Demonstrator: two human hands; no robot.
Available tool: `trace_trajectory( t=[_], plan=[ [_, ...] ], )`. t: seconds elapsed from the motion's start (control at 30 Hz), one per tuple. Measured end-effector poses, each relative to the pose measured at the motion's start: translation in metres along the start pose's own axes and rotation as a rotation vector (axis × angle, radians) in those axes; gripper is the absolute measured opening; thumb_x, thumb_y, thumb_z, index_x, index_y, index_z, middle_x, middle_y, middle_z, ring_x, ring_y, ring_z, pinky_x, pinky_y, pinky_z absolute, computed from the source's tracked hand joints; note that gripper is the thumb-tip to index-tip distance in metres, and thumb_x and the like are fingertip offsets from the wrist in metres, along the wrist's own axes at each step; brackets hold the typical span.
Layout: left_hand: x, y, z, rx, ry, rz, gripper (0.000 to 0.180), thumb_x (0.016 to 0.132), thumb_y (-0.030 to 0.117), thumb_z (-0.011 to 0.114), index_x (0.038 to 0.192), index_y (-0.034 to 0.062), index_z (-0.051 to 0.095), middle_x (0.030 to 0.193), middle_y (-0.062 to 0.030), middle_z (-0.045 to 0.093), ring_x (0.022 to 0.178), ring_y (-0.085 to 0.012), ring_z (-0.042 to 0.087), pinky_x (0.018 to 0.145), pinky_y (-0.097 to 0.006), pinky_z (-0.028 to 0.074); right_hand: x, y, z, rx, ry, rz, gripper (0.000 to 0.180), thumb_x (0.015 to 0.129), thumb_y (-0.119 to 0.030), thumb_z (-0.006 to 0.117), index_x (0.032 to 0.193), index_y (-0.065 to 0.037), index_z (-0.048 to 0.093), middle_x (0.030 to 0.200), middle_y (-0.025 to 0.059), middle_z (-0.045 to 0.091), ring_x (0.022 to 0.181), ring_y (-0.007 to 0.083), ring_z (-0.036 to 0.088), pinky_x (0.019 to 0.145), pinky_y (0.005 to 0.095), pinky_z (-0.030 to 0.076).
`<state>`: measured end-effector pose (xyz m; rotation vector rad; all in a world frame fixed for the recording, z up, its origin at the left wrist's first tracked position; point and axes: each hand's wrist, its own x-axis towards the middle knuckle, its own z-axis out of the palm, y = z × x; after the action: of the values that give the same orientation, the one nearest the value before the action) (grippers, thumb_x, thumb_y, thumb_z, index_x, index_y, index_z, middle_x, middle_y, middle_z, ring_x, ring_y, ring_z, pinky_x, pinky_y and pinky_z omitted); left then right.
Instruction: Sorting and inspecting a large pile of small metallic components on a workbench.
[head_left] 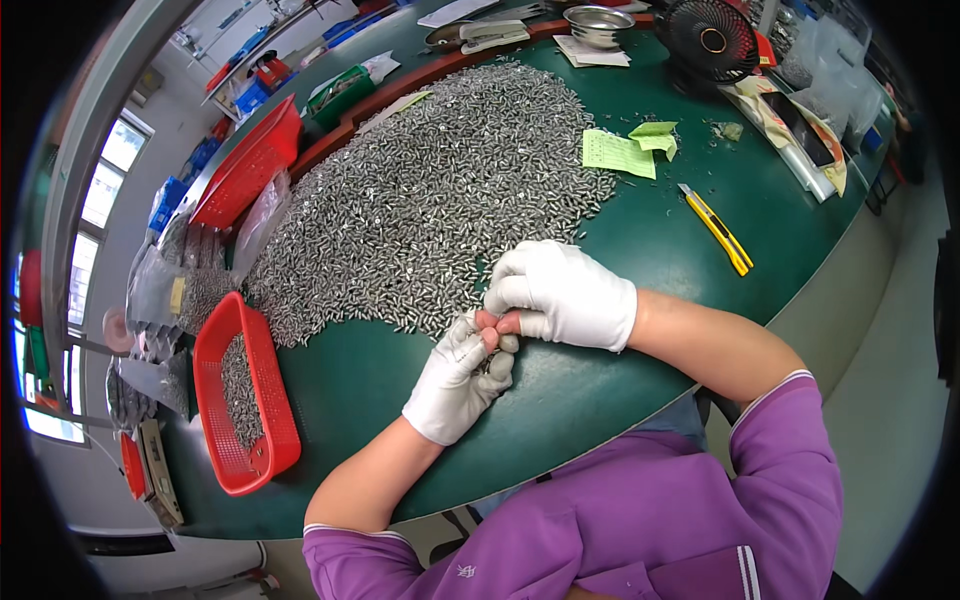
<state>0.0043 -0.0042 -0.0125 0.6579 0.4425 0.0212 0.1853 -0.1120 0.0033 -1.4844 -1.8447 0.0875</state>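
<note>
Both white-gloved hands, left hand (458, 378) and right hand (560, 293), meet beside the heap of small silver metal pins (420, 200) on the green surface (640, 250); fingers pinched closed on pins, held up for close handling.

Pinched metal piece (492, 335) mostly hidden

White gloves on both hands, left (458, 378) and right (562, 293), with bare pinkish fingertips showing. Silver-grey pins (420, 200) heap on a dark green table (640, 260). Red basket (245, 400), yellow knife (716, 228), light green slips (620, 152), purple sleeves (white-striped cuffs).
</note>
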Motion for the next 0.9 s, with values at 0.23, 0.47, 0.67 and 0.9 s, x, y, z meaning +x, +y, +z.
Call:
trace_trajectory(
  t=[0.23,0.47,0.67,0.9],
  plan=[
    [0.001,0.000,0.000,0.040,-0.087,0.022,0.016,0.091,0.026,0.064,0.101,0.0137,0.058,0.088,0.0013,0.060,0.063,-0.0064,0.048,0.056,-0.019,0.038,0.002,0.002,-0.004,0.118,0.047,0.077,0.013,0.081,-0.019,0.067,0.092,-0.012,0.067,0.087,0.0061,0.061,0.086,0.0275,0.059,0.077,0.0382,0.048],
    [-0.001,0.001,-0.005,-0.022,-0.065,-0.002,0.022,0.093,0.032,0.060,0.101,0.0124,0.059,0.087,-0.0005,0.062,0.064,-0.0098,0.053,0.059,-0.024,0.042,0.001,0.010,-0.008,-0.132,0.114,0.184,0.012,0.081,-0.018,0.067,0.092,-0.014,0.068,0.087,0.0052,0.062,0.085,0.0269,0.059,0.076,0.0389,0.049],
    [-0.002,0.001,-0.007,-0.030,-0.035,-0.012,0.022,0.093,0.031,0.060,0.104,0.0123,0.058,0.091,-0.0008,0.062,0.072,-0.0114,0.059,0.064,-0.025,0.046,-0.001,0.016,-0.001,-0.303,0.053,0.098,0.010,0.077,-0.019,0.068,0.086,-0.015,0.067,0.085,0.0047,0.060,0.082,0.0264,0.059,0.072,0.0389,0.049],
    [-0.004,0.001,-0.003,0.032,-0.038,0.033,0.023,0.094,0.030,0.059,0.108,0.0119,0.055,0.095,-0.0011,0.059,0.075,-0.0112,0.057,0.069,-0.025,0.047,0.003,0.006,0.006,-0.430,-0.117,0.167,0.009,0.077,-0.021,0.067,0.085,-0.017,0.067,0.083,0.0041,0.058,0.082,0.0255,0.058,0.071,0.0394,0.048]
  ],
)
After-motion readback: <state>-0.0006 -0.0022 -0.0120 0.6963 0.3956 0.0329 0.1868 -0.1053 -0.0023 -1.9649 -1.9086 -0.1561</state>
